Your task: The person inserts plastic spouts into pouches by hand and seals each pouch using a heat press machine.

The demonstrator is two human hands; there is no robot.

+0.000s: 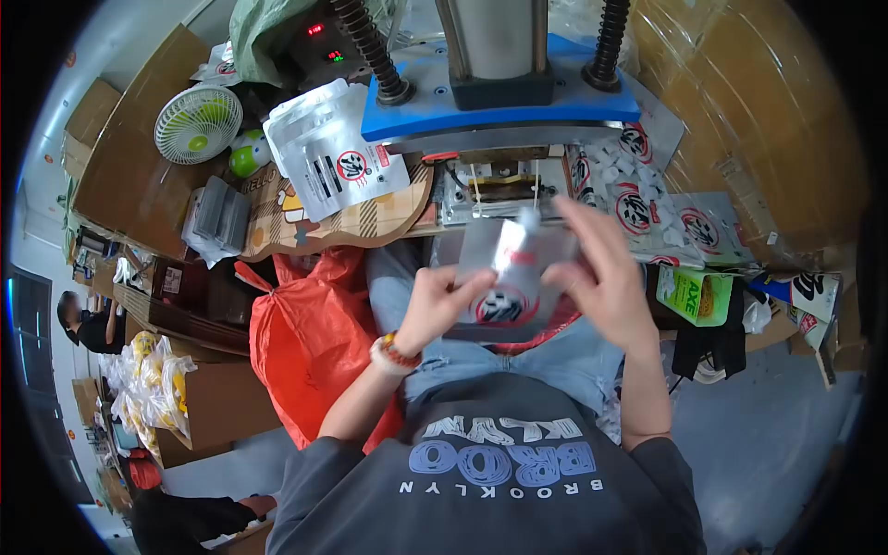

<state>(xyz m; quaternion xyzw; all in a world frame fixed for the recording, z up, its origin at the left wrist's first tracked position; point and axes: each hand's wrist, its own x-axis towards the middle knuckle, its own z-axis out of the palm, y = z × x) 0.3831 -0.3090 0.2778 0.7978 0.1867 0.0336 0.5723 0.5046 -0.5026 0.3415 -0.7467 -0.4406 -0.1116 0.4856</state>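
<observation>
A silver pouch [532,264] with a red ring print and a pale spout at its top hangs over my lap, below the press. My left hand [439,301] pinches its left edge between thumb and fingers. At the pouch's right side is my right hand [601,273], blurred, its thumb near the pouch and its fingers reaching up towards the spout; whether it grips anything is unclear. Just beyond the pouch stands the blue press [499,109], with a metal fixture [504,185] under its plate.
Silver pouches [347,166] lie on a patterned board [268,217] at left, beside a fan [198,124]. More pouches and white spouts [629,185] lie at right, near a green box [694,296]. A red bag [305,342] hangs left of my lap. Two other people appear far left.
</observation>
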